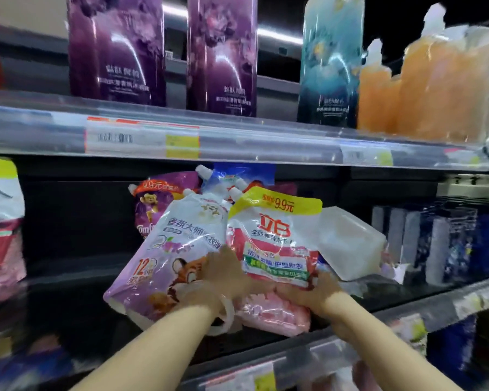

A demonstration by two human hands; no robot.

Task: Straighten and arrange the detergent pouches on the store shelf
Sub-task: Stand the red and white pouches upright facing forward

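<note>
Lower shelf [350,320]: two front pouches, both ours.
Left hand [223,273] grips lilac pouch [175,244]; right hand [319,292] grips pink pouch [274,249]; white tub [350,244] crowds beside.

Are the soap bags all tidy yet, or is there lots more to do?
Not yet. The top shelf's purple pouches already stand straight. Both hands, left hand and right hand, are gripping the pink pouch. The tiger pouch leans over, and the pouches behind are jumbled.

Lilac pouch [164,258] w/ orange tiger print, pink-white pouch [274,244] w/ yellow top band, purple bags [116,49] above
</note>
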